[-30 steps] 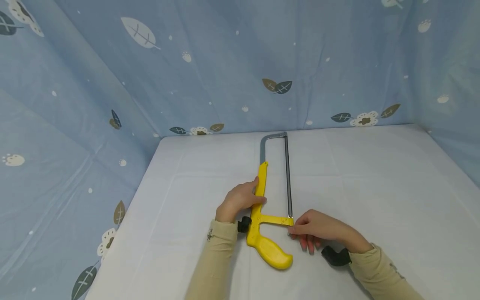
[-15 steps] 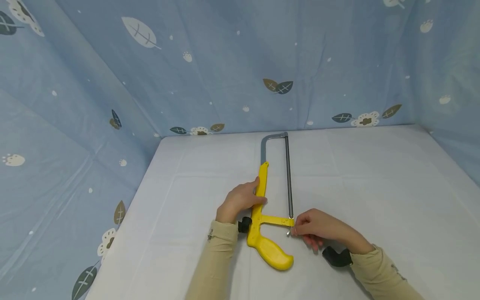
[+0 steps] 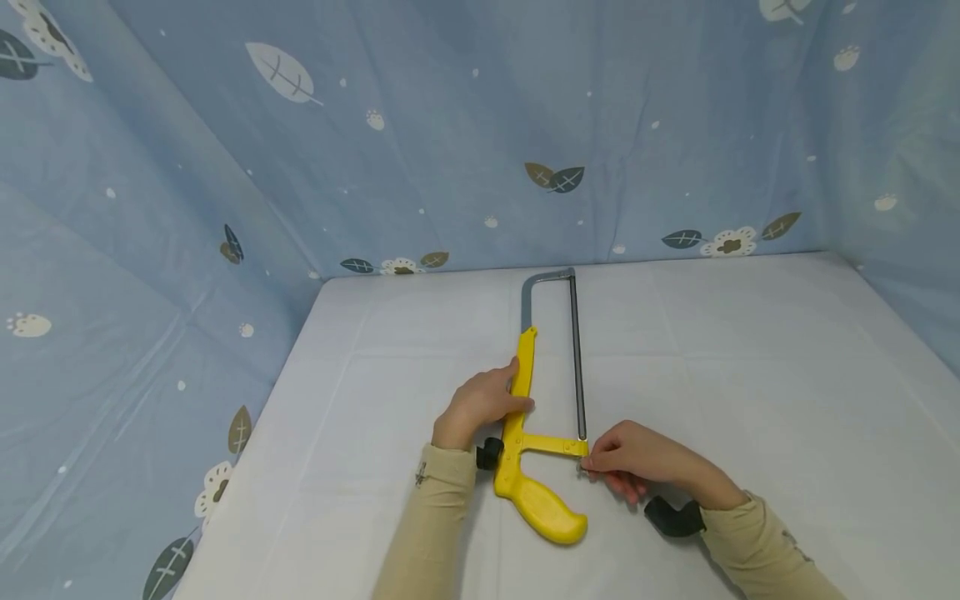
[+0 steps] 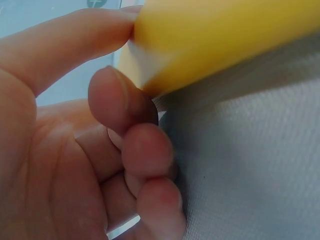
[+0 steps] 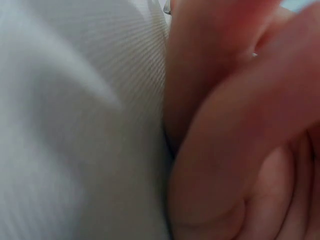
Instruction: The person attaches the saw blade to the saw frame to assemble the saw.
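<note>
Your hacksaw point(image 3: 527, 354) lies flat on the white cloth point(image 3: 735, 350), a little right of the middle of the head view, its yellow handle point(image 3: 547, 510) toward you and its curved grey bow point(image 3: 527, 304) pointing away, close to the far edge. The straight dark blade point(image 3: 577, 358) runs along the right side, from the tip of the bow down to the yellow crossbar point(image 3: 551, 444). Your left hand point(image 3: 480, 396) reaches in from the left and holds the yellow frame just above that crossbar, thumb on the inner side and a finger along the outer edge; the left wrist view shows the digits against the yellow surface and the remaining fingers curled below, next to the cloth. Your right hand point(image 3: 645, 454) is at the near end of the blade, with thumb and forefinger nearly closed in a pinch on the small metal fitting point(image 3: 581, 468) just below the crossbar; the other fingers are bent beneath, and in the right wrist view they hide most of that hold. Both your forearms are in beige sleeves point(image 3: 431, 517), with a black wrist mount point(image 3: 489, 453) at each cuff. Behind the cloth hangs a blue curtain point(image 3: 450, 167) printed with leaves, flowers and paw prints.
</note>
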Motion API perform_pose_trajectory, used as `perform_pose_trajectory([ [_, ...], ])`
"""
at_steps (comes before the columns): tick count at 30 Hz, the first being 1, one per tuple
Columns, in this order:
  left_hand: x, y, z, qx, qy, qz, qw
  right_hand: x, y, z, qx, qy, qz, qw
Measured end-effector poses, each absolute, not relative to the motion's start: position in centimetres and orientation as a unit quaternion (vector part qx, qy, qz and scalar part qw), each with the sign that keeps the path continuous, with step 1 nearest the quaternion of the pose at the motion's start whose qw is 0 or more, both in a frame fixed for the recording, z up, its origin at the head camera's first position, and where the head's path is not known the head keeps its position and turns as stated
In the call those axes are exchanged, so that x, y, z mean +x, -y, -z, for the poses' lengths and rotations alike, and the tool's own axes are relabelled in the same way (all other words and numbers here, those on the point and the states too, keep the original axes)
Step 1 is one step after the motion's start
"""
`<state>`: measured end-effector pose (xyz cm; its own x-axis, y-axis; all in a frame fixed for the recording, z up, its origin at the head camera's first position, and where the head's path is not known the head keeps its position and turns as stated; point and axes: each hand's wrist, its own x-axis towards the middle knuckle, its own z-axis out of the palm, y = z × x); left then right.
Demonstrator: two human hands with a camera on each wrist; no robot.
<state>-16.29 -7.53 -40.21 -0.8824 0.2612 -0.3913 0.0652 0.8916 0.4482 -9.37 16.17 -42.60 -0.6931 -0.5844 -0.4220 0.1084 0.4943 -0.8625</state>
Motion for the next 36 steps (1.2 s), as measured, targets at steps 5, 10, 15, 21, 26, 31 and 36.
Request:
perform_pose_trajectory([
  [5,-16.32,7.50,40.28,0.082,-0.948,-0.213,0.224,-9.24,-15.91,42.49,-0.146,-0.783,0.481,0.367],
  [10,-16.24,7.58,40.27,0.081,-0.948,-0.212,0.223,-9.00,-15.57,42.42,-0.134,-0.791,0.471,0.367],
  [15,-16.32,7.63,40.51,0.084,-0.949,-0.210,0.218,-8.96,-15.53,42.38,-0.129,-0.793,0.468,0.369],
  [21,-16.38,7.61,40.68,0.084,-0.948,-0.216,0.216,-9.07,-15.68,42.53,-0.141,-0.792,0.471,0.361],
  [26,-16.42,7.60,40.72,0.087,-0.949,-0.212,0.214,-9.03,-15.84,42.62,-0.149,-0.790,0.473,0.360],
  [31,-16.38,7.58,40.74,0.086,-0.949,-0.212,0.216,-9.09,-16.03,42.64,-0.153,-0.790,0.478,0.353],
  [36,-16.43,7.58,40.79,0.085,-0.950,-0.212,0.213,-9.21,-16.09,42.73,-0.143,-0.797,0.476,0.343],
])
